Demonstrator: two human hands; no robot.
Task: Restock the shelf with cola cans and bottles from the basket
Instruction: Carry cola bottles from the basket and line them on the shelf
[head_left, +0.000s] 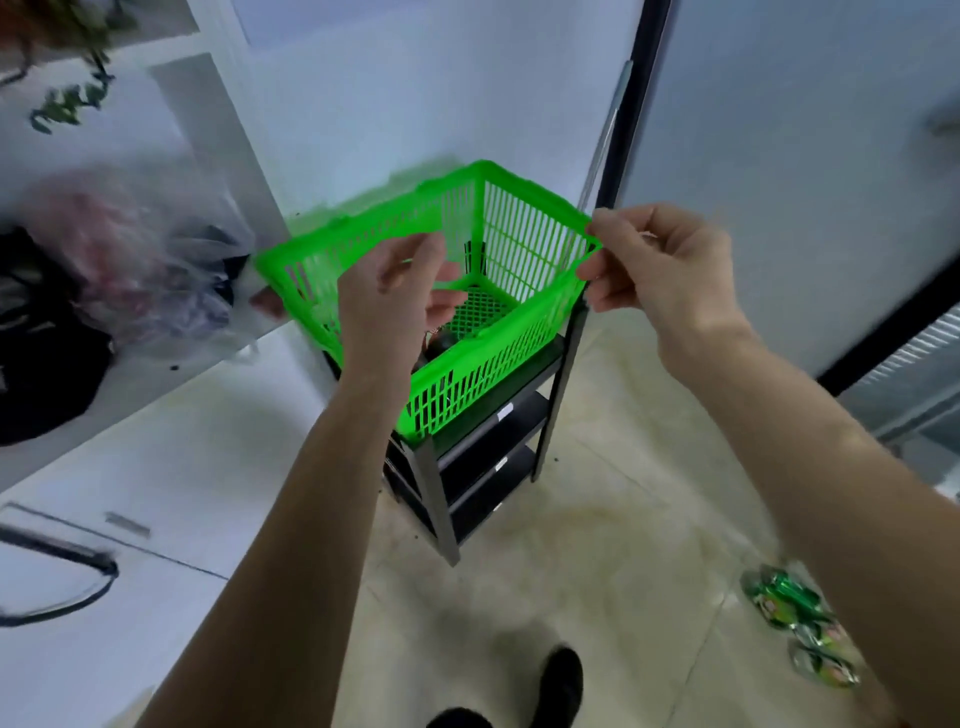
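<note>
A bright green plastic basket (524, 234) rests tilted on top of a small dark shelf rack (498, 447) in the middle of the view. My right hand (660, 265) pinches the basket's right corner rim. My left hand (400, 301) is over the near rim with fingers curled inside the basket; whether it grips anything is unclear. A dark bottle top (441, 340) shows inside the basket under my left hand, mostly hidden. The rack's lower tiers look dark and bare from here.
A white counter (171, 467) runs along the left, carrying a clear plastic bag (145, 270) of items and a black bag (41, 364). Green snack packets (795, 623) lie on the tiled floor at right. My shoe (561, 680) is below. A dark door frame (628, 104) stands behind.
</note>
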